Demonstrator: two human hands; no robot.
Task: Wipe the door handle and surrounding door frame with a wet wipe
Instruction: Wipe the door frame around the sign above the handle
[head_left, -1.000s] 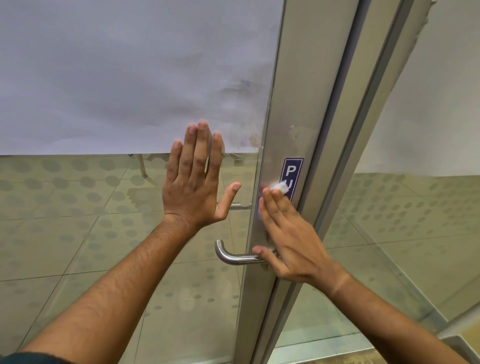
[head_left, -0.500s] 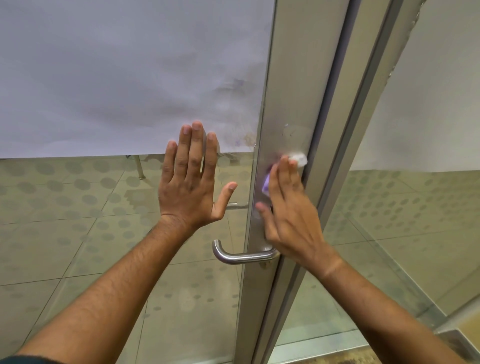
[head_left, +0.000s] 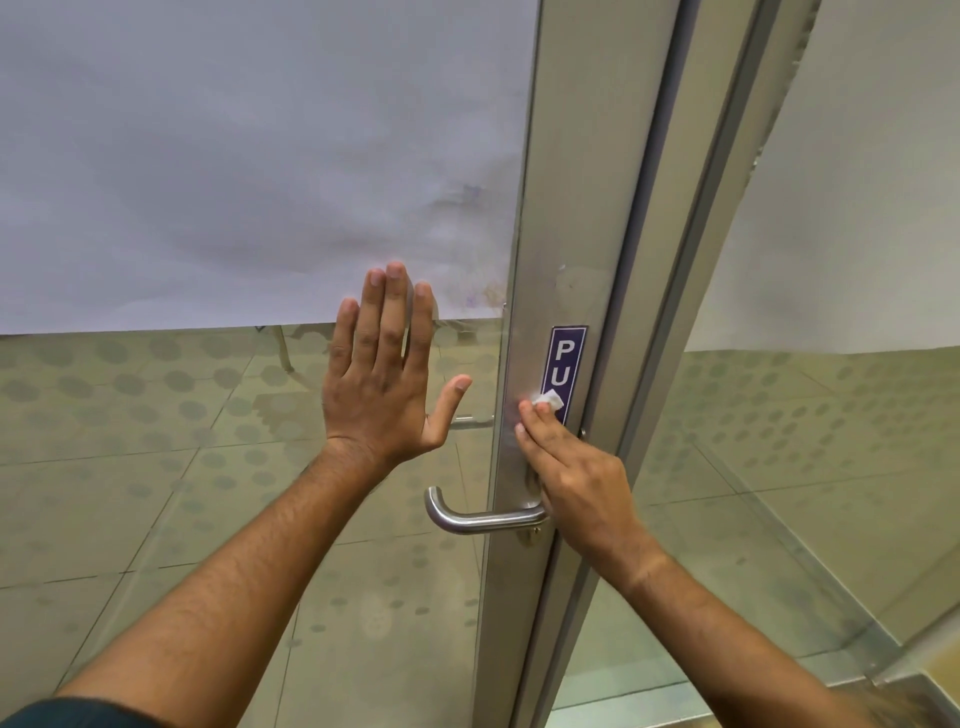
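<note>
just one head cam, wide-angle, looking forward and slightly down, real close to the door frame (head_left: 582, 218) running up frame centre-right.

A tall brushed-aluminium door frame (head_left: 587, 208) carries a curved steel lever handle (head_left: 478, 517) low on its left side and a blue rectangular sticker (head_left: 567, 358) with white letters higher up, right of centre.
</note>
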